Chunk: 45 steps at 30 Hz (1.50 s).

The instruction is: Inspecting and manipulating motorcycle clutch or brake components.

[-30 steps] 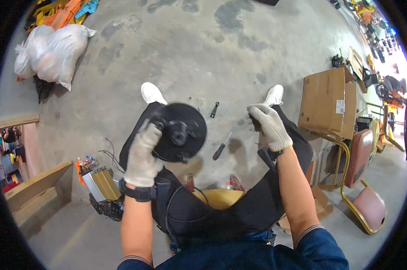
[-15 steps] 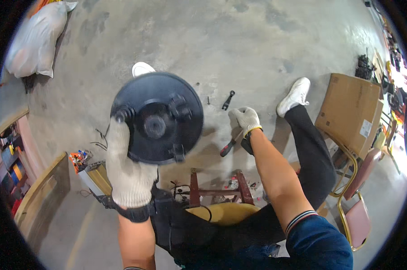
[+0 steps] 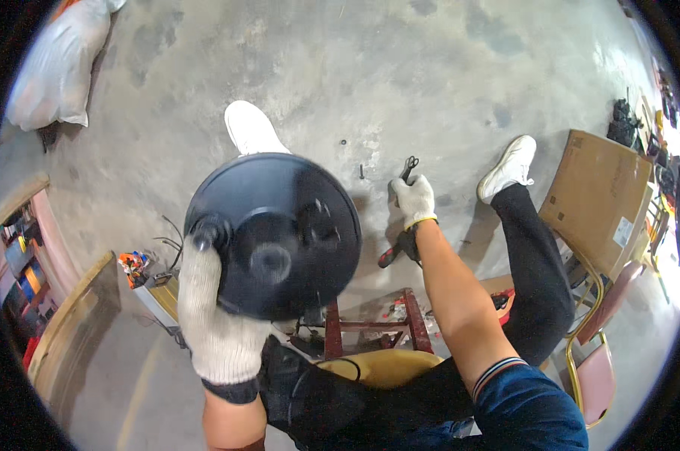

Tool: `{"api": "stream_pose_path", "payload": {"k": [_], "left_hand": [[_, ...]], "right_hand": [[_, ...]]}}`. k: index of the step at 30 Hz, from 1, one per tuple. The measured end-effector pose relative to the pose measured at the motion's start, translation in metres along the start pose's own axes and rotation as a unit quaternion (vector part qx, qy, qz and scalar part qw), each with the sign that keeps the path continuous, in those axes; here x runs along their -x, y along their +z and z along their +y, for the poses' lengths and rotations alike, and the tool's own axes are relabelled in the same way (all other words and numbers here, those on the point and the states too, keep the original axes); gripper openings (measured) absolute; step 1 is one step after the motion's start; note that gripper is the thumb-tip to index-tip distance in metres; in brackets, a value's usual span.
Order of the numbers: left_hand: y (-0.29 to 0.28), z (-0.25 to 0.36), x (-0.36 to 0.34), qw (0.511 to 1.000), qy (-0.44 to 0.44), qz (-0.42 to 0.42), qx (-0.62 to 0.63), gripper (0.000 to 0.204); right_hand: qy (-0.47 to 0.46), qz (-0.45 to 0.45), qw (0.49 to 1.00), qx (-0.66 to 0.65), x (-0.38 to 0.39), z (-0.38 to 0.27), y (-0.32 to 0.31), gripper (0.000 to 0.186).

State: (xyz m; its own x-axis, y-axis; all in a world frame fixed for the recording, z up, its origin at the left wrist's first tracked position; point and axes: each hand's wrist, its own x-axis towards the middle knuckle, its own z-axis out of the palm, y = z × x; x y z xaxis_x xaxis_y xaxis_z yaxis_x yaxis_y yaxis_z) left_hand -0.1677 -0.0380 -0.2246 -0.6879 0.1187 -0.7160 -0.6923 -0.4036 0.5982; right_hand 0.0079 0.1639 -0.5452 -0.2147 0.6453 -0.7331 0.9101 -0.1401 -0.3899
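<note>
My left hand, in a white knit glove, grips a large black round base plate by its left rim. Knob-like fittings stick out of the plate's face, and motion blurs it somewhat. Over the floor to the right, my gloved right hand closes on a small black wrench-like piece. The piece's ringed end shows beyond the fingers; the rest is hidden. A screwdriver with a red and black handle lies just below this hand. Left of it are a short bolt and a tiny nut-like part.
My white shoes rest on the concrete floor. At right, a cardboard box sits by a pink-seated chair. A dark red metal frame stands between my legs. A white sack lies at far left.
My right hand has come onto the black wrench-like piece, which has shifted slightly and is now partly covered. The round plate has moved lower and nearer to me, still in my left hand.
</note>
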Motion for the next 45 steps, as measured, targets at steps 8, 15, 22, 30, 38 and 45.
{"api": "stream_pose_path", "payload": {"k": [8, 15, 22, 30, 38, 45], "left_hand": [[-0.029, 0.072, 0.072, 0.912, 0.315, -0.070, -0.253, 0.037], [-0.145, 0.337, 0.246, 0.847, 0.506, 0.096, -0.130, 0.050], [-0.204, 0.278, 0.294, 0.797, 0.447, -0.002, -0.406, 0.047], [-0.115, -0.010, 0.213, 0.949, 0.085, -0.303, -0.026, 0.045], [-0.068, -0.107, 0.181, 0.940, -0.103, -0.309, -0.102, 0.034], [-0.081, -0.106, 0.176, 0.903, -0.174, -0.385, -0.074, 0.038]], "right_hand": [[-0.075, -0.043, 0.958, -0.272, 0.096, -0.041, -0.142, 0.031], [-0.193, -0.066, 0.932, -0.298, 0.189, -0.040, -0.228, 0.035], [-0.231, -0.026, 0.913, -0.335, 0.292, -0.017, -0.257, 0.024], [-0.283, -0.012, 0.819, -0.498, 0.404, 0.041, -0.325, 0.010], [-0.219, -0.039, 0.879, -0.423, 0.432, 0.034, -0.280, 0.025], [-0.316, -0.001, 0.930, -0.185, 0.428, 0.006, -0.242, 0.036]]}}
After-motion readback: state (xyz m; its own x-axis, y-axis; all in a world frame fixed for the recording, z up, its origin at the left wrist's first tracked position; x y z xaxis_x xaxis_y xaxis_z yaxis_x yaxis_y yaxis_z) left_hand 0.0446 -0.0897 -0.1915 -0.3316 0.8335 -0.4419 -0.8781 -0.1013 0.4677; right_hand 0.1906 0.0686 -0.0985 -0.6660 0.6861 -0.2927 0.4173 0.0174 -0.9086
